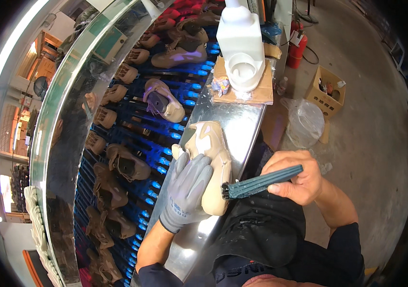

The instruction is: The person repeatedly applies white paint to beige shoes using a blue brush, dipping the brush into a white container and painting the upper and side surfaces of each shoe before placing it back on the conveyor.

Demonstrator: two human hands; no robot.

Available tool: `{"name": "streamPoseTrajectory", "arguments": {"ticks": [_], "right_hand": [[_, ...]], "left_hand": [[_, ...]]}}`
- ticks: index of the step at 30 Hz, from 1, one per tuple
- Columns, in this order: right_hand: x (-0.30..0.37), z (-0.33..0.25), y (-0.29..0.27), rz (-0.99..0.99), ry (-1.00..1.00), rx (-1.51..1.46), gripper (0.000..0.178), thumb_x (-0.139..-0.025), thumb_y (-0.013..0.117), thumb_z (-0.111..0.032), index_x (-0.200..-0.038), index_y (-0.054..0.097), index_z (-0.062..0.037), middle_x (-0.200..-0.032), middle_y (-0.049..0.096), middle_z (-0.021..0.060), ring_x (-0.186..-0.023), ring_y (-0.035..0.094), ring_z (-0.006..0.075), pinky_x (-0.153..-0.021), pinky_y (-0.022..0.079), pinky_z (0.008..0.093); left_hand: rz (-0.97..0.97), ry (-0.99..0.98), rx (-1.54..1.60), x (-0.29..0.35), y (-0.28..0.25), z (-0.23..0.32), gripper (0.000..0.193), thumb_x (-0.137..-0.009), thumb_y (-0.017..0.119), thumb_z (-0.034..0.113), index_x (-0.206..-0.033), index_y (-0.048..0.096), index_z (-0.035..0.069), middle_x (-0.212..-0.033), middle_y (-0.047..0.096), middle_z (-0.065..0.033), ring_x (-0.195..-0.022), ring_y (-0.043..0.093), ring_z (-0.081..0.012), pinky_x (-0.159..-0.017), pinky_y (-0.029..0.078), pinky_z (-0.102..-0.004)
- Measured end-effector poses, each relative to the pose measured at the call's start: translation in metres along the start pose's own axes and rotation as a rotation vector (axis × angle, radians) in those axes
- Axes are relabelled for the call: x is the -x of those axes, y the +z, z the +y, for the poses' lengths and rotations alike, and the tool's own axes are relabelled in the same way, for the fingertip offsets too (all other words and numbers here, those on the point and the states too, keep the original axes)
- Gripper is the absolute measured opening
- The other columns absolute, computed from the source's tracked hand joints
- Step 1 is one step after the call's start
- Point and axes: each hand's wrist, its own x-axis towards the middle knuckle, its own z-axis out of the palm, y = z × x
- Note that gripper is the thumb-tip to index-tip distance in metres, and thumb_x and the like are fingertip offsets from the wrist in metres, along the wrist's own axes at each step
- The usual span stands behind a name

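Note:
A beige shoe upper (pixel 217 165) lies lengthwise on the metal ledge (pixel 230 115) in front of me. My left hand (pixel 187 191), in a grey knit glove, grips the shoe along its left side; part of the shoe is hidden under the fingers. In my bare right hand (pixel 298 178) is a brush (pixel 266 182) with a dark green ribbed handle. Its short dark bristles are at the shoe's right edge, near the rounded end; whether they touch it I cannot tell.
Left of the ledge, a blue-lit roller conveyor (pixel 158 138) carries several brown and beige shoes (pixel 165 101). A white plastic dispenser bottle (pixel 242 45) stands on cardboard (pixel 261 93) at the ledge's far end. On the floor are a carton (pixel 326 98), a plastic bag (pixel 304 125) and a fire extinguisher (pixel 297 50).

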Motion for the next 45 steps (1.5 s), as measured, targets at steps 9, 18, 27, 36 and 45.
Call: {"name": "streamPoseTrajectory", "arguments": {"ticks": [9,18,27,36,45], "right_hand": [[-0.005,-0.002,-0.005,0.079,-0.127,0.008,0.017,-0.088,0.079,-0.003,-0.102,0.073,0.0058,-0.094,0.076,0.0180,-0.078,0.075,0.0225,-0.067,0.059,0.0313],[-0.026,-0.002,-0.013,0.155,0.001,-0.113,0.013,-0.096,0.072,-0.003,-0.103,0.072,0.0080,-0.094,0.073,0.0144,-0.081,0.072,0.0190,-0.070,0.057,0.0307],[-0.021,-0.013,-0.014,0.105,-0.387,0.370,0.018,-0.085,0.082,-0.003,-0.101,0.074,0.0017,-0.091,0.076,0.0150,-0.068,0.074,0.0219,-0.055,0.054,0.0283],[-0.036,-0.047,-0.021,0.007,-0.367,0.562,0.022,-0.083,0.083,-0.005,-0.101,0.074,0.0004,-0.088,0.075,0.0135,-0.067,0.073,0.0238,-0.054,0.053,0.0286],[-0.051,-0.072,-0.039,-0.242,-0.454,0.817,0.030,-0.076,0.082,-0.006,-0.105,0.074,-0.0002,-0.096,0.075,0.0129,-0.075,0.075,0.0256,-0.058,0.057,0.0323]], "left_hand": [[0.032,-0.010,0.046,-0.031,-0.013,-0.006,0.079,-0.065,0.094,0.027,-0.129,0.064,-0.006,-0.126,0.068,-0.0255,-0.120,0.067,-0.0422,-0.111,0.044,-0.0537],[0.016,0.025,0.055,-0.054,-0.019,-0.008,0.079,-0.067,0.093,0.027,-0.132,0.060,-0.005,-0.120,0.067,-0.0232,-0.111,0.066,-0.0413,-0.103,0.047,-0.0497],[-0.021,0.018,0.088,-0.068,-0.021,-0.010,0.080,-0.066,0.093,0.030,-0.131,0.060,-0.003,-0.121,0.066,-0.0211,-0.111,0.065,-0.0416,-0.102,0.046,-0.0492],[-0.086,-0.002,0.138,-0.084,-0.021,-0.011,0.071,-0.063,0.091,0.026,-0.124,0.062,0.002,-0.120,0.066,-0.0216,-0.116,0.063,-0.0421,-0.103,0.046,-0.0492],[-0.196,0.005,0.107,-0.101,-0.020,-0.021,0.092,-0.055,0.095,0.028,-0.136,0.062,0.000,-0.128,0.069,-0.0223,-0.114,0.069,-0.0410,-0.102,0.054,-0.0475]]}}
